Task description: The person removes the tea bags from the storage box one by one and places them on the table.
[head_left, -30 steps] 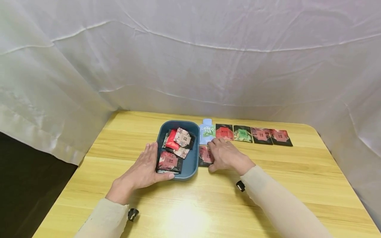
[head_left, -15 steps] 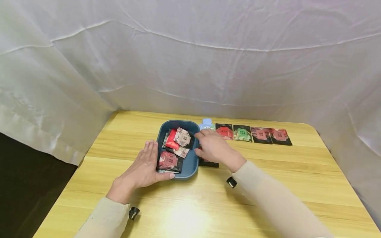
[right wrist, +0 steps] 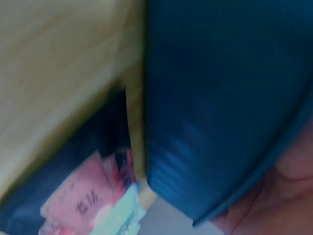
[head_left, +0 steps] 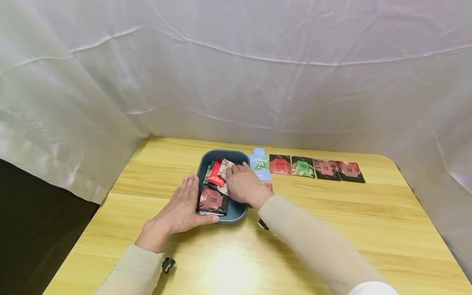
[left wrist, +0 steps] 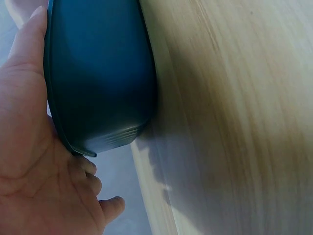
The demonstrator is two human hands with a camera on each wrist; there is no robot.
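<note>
A blue rectangular container (head_left: 239,212) holds several loose sachets. My left hand (head_left: 180,211) rests along its left side with straight fingers, the thumb over the near rim. In the left wrist view, the palm (left wrist: 29,171) lies against the container's outer wall (left wrist: 102,73). My right hand (head_left: 244,184) reaches over the right rim into the container, fingertips at a beige patterned sachet (head_left: 223,167); its grip there is hidden from view. Beside that sachet lies a bright red one (head_left: 215,174). A dark sachet with a pink label (head_left: 213,199) is nearer me.
Right of the container stretches a row: a light blue packet (head_left: 260,167), a red-and-black sachet (head_left: 280,164), a green-labelled one (head_left: 303,167), and two dark red ones (head_left: 327,169). Another sachet (head_left: 268,187) below the blue packet is mostly covered by my right hand. A pale curtain (head_left: 276,82) hangs behind the table.
My right hand has left the sachet below the light blue packet and moved left over the rim into the container. The left hand has stayed in place against the container.
</note>
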